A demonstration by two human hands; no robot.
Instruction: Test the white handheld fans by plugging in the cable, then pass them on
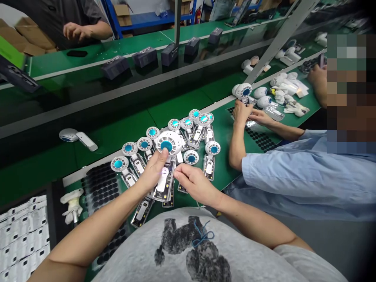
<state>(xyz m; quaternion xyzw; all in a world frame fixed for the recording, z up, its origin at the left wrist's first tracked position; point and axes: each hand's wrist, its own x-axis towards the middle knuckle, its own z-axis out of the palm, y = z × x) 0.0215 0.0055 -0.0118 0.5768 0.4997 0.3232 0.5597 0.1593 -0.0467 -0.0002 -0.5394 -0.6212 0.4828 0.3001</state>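
Observation:
My left hand (pixel 154 170) is closed around a small handheld fan (pixel 169 143), its thumb lying over the blue centre of the round white head. The fan's clear handle shows a dark circuit board and a white inner piece, with a pinkish glow near the top. Beside that handle's right edge, my right hand (pixel 198 184) has its fingers curled and the thumb against them; whatever they pinch is hidden. Several similar fans lie on the bench around both hands, among them one fan (pixel 118 164) at the left and another fan (pixel 213 149) at the right.
Sheets of black round pads (pixel 102 184) and a white glove-like piece (pixel 72 201) lie left. Beyond the rail, a white fan (pixel 69 135) and dark boxes (pixel 145 56) sit on conveyor surfaces. At right, a co-worker's hands (pixel 243 113) handle fan parts; another person's hand (pixel 78 31) is across.

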